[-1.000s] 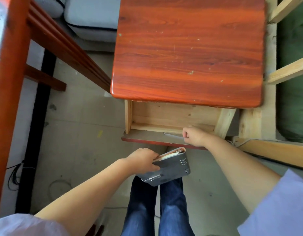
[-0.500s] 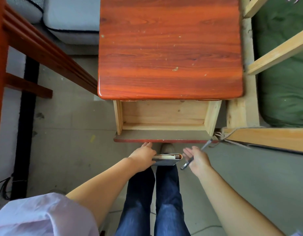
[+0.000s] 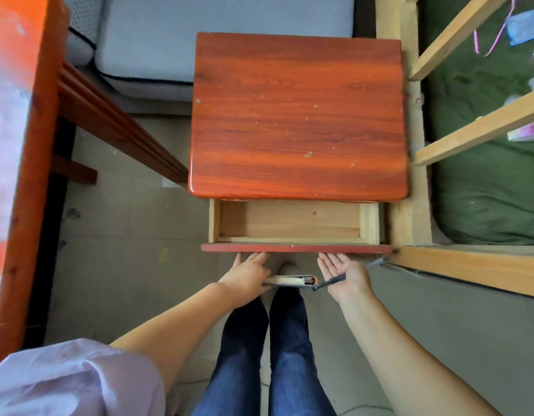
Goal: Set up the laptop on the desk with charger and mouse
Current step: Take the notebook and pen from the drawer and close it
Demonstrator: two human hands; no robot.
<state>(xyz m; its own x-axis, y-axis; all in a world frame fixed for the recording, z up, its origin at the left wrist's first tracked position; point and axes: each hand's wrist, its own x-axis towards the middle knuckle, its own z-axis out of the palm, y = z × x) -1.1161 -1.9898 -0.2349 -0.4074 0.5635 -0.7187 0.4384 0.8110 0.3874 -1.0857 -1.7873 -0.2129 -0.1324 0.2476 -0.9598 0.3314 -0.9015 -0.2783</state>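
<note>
A small red wooden desk [image 3: 298,115] stands in front of me with a bare top. Its drawer [image 3: 289,223] is pulled out and shows only bare wood inside. My left hand [image 3: 247,274] grips a grey notebook [image 3: 289,280], seen edge-on, with the fingertips stretched against the red drawer front [image 3: 295,248]. My right hand [image 3: 343,274] has its palm up and fingers at the drawer front, with a dark pen [image 3: 327,284] pinned under the thumb. No laptop, charger or mouse is in view.
A red wooden bed frame [image 3: 109,121] runs along the left, with a grey mattress [image 3: 214,40] behind the desk. On the right, a pale wooden frame [image 3: 470,265] holds green bedding [image 3: 485,190]. My legs in jeans [image 3: 274,340] stand on the tiled floor.
My right hand has come out of the drawer holding the pen. Both hands have moved down and now rest against the drawer front. The view has pulled back from the desk.
</note>
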